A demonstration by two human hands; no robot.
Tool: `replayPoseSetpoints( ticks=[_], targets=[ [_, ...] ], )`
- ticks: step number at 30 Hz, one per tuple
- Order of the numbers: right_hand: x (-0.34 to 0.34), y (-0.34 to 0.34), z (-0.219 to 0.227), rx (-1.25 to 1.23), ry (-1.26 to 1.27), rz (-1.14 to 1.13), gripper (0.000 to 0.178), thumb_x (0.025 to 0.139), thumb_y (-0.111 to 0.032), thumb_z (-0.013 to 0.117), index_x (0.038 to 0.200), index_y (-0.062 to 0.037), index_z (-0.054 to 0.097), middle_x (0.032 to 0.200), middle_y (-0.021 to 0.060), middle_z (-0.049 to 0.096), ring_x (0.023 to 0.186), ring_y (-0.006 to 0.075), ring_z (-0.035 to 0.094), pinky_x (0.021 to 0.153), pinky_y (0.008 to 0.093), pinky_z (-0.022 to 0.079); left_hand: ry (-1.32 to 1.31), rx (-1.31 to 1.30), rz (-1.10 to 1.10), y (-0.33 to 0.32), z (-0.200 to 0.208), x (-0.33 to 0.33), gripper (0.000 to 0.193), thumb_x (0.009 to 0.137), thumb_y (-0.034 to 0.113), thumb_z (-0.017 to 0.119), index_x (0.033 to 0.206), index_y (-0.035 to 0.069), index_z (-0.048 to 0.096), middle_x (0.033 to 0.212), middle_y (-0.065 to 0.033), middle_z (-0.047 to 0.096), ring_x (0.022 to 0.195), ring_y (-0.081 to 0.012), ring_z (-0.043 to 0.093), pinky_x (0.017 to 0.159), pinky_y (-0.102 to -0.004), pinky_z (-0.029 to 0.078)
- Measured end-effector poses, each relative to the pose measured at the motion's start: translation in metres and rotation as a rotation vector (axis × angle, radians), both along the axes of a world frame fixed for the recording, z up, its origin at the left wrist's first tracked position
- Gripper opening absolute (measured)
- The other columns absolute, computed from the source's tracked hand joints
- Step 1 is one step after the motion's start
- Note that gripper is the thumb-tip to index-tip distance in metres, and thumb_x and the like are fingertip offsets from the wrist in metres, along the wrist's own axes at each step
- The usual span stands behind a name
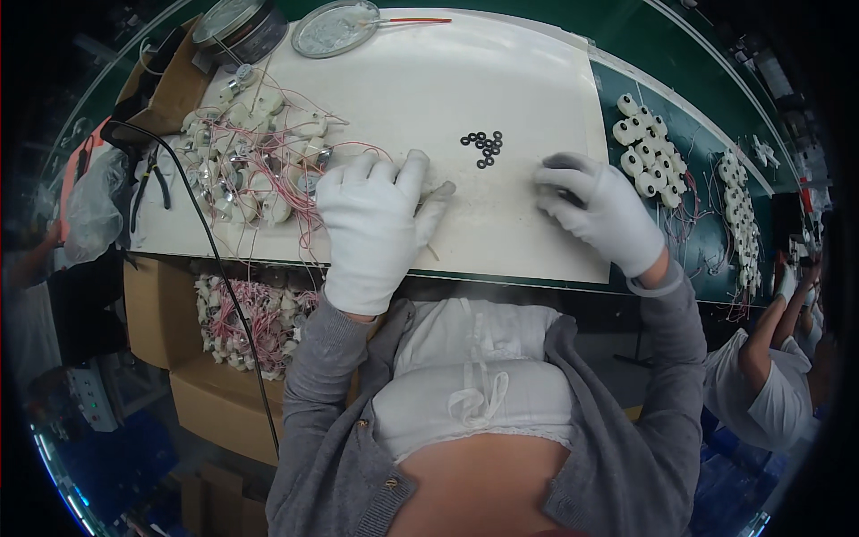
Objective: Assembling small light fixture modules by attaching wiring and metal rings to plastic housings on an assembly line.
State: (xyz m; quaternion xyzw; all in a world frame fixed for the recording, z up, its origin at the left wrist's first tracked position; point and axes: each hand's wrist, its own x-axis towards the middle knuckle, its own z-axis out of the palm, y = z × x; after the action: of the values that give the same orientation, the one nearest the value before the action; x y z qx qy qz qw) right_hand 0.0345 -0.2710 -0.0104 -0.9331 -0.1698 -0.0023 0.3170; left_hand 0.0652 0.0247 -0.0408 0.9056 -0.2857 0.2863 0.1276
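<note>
My left hand [369, 219], in a white glove, is over the table at the right edge of a tangled heap of small cream and silver motors [259, 170] with pink wires. Its fingers are curled and its thumb points right; the palm side is hidden, and a thin pale strand shows below the thumb. My right hand [601, 208], also gloved and slightly blurred, hovers over the white sheet with bent, parted fingers. I see nothing between them. Several small black rings [483, 146] lie loosely grouped between my hands, touching neither.
Cream motors with black rings [646, 148] stand in rows at right, and another row [740, 219] lies beyond. Black-handled pliers [148, 188] lie at left. A dish [335, 29] bears a red stick [416, 20]. Below is a cardboard box [215, 403]. People work on both sides.
</note>
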Motion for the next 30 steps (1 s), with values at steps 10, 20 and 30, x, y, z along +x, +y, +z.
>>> replayPoseSetpoints(
  ticks=[10,20,30],
  targets=[
    [0.015,0.016,0.014,-0.366,-0.087,-0.102,0.024,0.098,-0.027,0.071,0.111,-0.007,0.073,0.086,0.0136,0.074,0.073,0.0305,0.071,0.067,0.04,0.056,0.022,0.045,-0.022,-0.001,0.001,-0.005,0.045,0.081,0.033,0.08,0.116,0.004,0.072,0.099,-0.0111,0.069,0.113,-0.0333,0.063,0.102,-0.0536,0.048],
    [0.031,0.032,0.027,-0.105,0.059,-0.208,0.033,0.093,-0.027,0.078,0.11,0.0015,0.075,0.082,0.0149,0.076,0.067,0.0207,0.072,0.066,0.0329,0.057,0.051,-0.204,-0.112,-0.009,-0.011,-0.006,0.041,0.075,0.021,0.081,0.113,0.007,0.073,0.088,-0.0073,0.065,0.092,-0.0291,0.064,0.087,-0.047,0.053],
    [0.021,0.052,0.03,-0.398,0.196,-0.323,0.043,0.09,-0.041,0.079,0.105,-0.0004,0.075,0.076,0.0159,0.074,0.069,0.0299,0.075,0.066,0.0349,0.059,0.134,-0.263,-0.035,-0.003,-0.013,-0.015,0.039,0.076,0.019,0.081,0.113,0.009,0.073,0.08,-0.0089,0.052,0.083,-0.0328,0.059,0.08,-0.0498,0.052]
  ],
)
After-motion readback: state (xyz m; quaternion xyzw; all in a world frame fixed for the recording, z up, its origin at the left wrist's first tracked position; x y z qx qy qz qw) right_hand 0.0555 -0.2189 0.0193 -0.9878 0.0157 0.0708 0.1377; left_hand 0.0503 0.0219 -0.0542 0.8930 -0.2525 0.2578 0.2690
